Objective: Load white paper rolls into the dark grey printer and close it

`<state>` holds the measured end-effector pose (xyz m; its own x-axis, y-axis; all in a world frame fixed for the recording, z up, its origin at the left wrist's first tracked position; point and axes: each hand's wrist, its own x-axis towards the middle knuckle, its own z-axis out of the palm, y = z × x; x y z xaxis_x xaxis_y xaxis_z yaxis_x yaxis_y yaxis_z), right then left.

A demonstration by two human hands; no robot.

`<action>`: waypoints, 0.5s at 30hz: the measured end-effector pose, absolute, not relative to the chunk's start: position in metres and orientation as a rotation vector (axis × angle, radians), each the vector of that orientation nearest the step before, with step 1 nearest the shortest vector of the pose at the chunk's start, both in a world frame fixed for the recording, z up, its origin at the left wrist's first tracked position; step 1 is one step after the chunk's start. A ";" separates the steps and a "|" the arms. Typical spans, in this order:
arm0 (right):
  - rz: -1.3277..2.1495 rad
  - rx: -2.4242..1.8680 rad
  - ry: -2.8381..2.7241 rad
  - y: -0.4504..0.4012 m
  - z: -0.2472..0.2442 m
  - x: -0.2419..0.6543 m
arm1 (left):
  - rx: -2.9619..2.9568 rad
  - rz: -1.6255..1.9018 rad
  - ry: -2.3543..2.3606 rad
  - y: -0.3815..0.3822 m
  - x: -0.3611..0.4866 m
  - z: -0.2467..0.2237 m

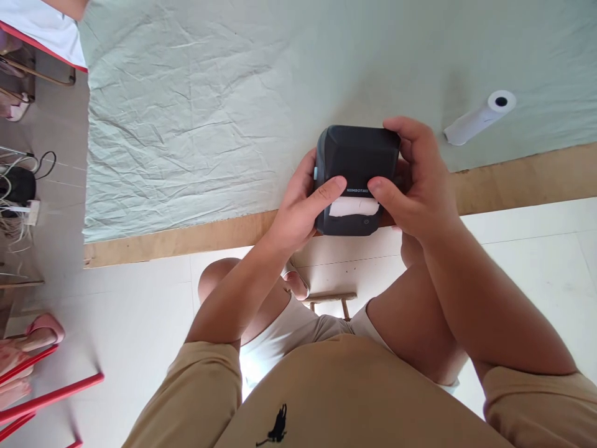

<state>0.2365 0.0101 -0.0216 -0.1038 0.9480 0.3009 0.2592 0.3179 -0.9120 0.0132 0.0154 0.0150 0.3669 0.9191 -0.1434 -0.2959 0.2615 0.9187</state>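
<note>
A black label printer [361, 152] marked NIIMBOT is held between my two hands above the table's near edge. White paper [354, 206] sticks out of the slot on its face, with a power button below. My left hand [305, 202] grips the printer's left side, its thumb on the face beside the slot. My right hand [417, 177] is wrapped round the right side, thumb by the slot's other end and a finger at the far corner. Most of the fingers under the printer are hidden. To the right, a roll of white paper [480, 117] lies on the cloth.
A wrinkled pale green cloth [196, 112] covers the table, whose bare wooden edge [177, 242] runs in front of me. Another person's arm [68, 7] shows at the top left. Tangled cables [18, 205] and red bars [51, 398] are on the left.
</note>
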 end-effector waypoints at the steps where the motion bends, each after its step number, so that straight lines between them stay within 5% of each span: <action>1: 0.848 -1.107 -1.593 0.011 -0.024 0.235 | 0.948 0.966 0.797 0.015 0.014 0.016; 15: 0.870 -1.001 -1.534 0.004 -0.012 0.230 | 0.746 1.032 0.877 0.020 0.020 0.008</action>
